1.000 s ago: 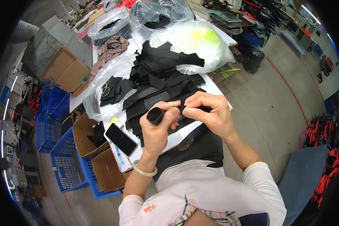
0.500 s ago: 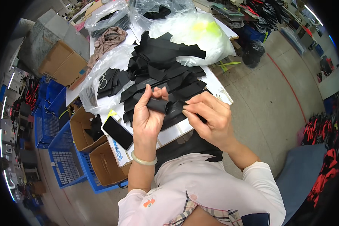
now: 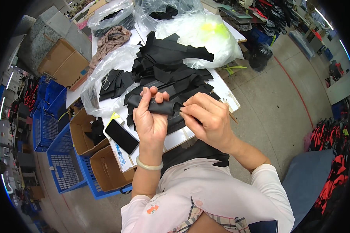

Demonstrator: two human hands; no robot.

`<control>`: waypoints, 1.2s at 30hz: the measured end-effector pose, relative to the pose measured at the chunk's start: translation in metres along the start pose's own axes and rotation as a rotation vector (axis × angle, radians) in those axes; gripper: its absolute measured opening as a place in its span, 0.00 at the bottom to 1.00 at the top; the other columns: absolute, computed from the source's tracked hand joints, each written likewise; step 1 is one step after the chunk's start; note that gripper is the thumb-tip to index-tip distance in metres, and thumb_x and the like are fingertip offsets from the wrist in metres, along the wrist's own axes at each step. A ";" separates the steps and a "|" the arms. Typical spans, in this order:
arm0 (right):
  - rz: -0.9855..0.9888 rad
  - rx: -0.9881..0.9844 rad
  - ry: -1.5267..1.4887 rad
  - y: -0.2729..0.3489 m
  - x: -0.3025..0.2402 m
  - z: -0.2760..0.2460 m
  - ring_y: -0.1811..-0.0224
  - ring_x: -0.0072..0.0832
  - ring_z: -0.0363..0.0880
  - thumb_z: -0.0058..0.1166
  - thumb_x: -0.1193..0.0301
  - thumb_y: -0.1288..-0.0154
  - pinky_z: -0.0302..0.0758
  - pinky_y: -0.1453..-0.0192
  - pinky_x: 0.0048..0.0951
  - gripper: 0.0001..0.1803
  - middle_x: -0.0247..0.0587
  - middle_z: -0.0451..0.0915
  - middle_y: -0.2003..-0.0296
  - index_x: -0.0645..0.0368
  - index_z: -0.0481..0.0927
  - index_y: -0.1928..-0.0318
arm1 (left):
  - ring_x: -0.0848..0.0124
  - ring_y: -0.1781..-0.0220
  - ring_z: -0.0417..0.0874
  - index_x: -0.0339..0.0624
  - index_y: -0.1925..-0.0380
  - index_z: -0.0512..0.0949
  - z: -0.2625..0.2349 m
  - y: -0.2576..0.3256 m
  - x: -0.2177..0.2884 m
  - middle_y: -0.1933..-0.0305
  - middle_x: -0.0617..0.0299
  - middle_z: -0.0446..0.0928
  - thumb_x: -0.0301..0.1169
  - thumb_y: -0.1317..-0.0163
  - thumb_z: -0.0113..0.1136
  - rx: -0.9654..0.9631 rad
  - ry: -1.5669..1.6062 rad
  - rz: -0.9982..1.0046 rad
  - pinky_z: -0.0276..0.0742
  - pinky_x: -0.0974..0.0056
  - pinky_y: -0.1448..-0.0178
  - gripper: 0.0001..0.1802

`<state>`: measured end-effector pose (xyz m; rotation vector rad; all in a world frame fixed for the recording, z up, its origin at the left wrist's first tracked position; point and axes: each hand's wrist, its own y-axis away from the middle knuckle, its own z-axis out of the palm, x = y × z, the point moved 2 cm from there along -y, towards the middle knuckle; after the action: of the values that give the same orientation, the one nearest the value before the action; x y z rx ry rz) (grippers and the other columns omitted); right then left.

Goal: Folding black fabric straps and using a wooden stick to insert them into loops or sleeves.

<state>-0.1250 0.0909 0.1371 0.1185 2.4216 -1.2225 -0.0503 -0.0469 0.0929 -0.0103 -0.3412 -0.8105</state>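
My left hand grips a black rolled fabric piece, held sideways above the near edge of the white table. My right hand pinches the right end of that same roll with thumb and fingers; a thin stick-like tool pokes out behind it. A pile of black fabric strips lies on the table just beyond both hands. A pale bangle sits on my left wrist.
A black phone lies at the table's left near corner. Clear plastic bags with fabric sit at the far side. Open cardboard boxes and blue crates stand on the floor to the left.
The roll has turned from end-on to lying sideways in my left hand. My right hand has shifted to its right end. Both hands sit slightly lower over the table edge.
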 end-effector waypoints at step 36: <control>-0.129 -0.084 -0.212 0.007 0.029 0.048 0.62 0.33 0.76 0.64 0.69 0.52 0.75 0.59 0.30 0.19 0.43 0.74 0.62 0.54 0.83 0.56 | 0.79 0.87 0.59 0.37 0.67 0.74 0.013 -0.023 0.020 0.87 0.70 0.58 0.31 0.35 0.53 -0.323 -0.296 0.034 0.67 0.69 0.75 0.08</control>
<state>-0.1337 0.0543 0.0954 -0.1860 2.3188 -1.1232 -0.0580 -0.0751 0.1084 -0.4403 -0.4846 -0.8243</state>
